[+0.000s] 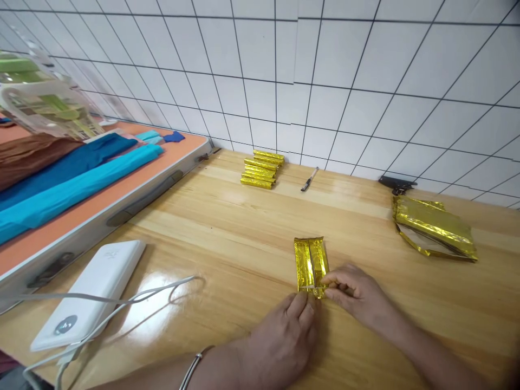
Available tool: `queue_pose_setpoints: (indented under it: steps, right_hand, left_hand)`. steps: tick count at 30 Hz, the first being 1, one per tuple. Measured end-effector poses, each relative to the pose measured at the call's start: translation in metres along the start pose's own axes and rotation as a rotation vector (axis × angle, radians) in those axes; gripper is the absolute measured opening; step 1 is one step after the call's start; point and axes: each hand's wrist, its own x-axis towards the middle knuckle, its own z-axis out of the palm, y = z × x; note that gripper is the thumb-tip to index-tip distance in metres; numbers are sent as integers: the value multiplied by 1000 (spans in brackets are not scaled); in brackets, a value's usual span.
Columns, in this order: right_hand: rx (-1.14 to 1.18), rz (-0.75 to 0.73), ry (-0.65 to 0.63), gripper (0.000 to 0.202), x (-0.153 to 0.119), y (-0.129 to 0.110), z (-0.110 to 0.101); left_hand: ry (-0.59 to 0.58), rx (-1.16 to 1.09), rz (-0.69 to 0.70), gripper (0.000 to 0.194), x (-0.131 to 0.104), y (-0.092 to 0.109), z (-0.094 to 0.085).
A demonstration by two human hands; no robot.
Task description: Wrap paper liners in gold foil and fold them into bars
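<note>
A shiny gold foil sheet [304, 260], folded into a small flat rectangle with a seam down its middle, lies on the wooden table in front of me. Closed fingers of my left hand [286, 333] press at its near edge. My right hand [357, 292] pinches the near right corner of the foil between thumb and index finger. The fingertips partly cover the near edge, so the exact fold there is hidden. A bracelet [190, 371] circles my left wrist.
Several folded gold strips [262, 170] and a pen [310, 180] lie near the tiled wall. A gold foil stack [436, 225] and black clip [398, 184] are at right. At left are a white power bank [89, 292] with cables and an orange board [179, 149] bearing fabric rolls [81, 184].
</note>
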Motion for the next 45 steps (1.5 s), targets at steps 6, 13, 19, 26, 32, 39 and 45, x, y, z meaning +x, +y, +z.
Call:
queue_pose_setpoints:
  steps: [6,13,19,26,32,39,45]
  right_hand:
    - [2,34,62,9,-2,8,7]
    - [-73,48,83,16,-1,3,7]
    - [-103,40,129,20,-4,5,8]
    - [-86,-7,211,15,-5,10,13]
    - [-246,-131,336,26,-24,-3,19]
    - [-657,-373,50,74,-38,-12,41]
    - [-635,-343,-25,83,-37,-5,40]
  left_hand:
    - [-54,-91,-46,33,2,-3,5]
    - [-96,-204,-49,27,6,-10,4]
    - [-115,-250,-50,26,7,-15,1]
    - [-88,-268,-48,26,6,-17,0]
    - [-55,-317,-59,21,6,-17,3]
    - [-28,-296,11,25,0,-15,3]
    - [2,-525,9,47,-17,-32,-10]
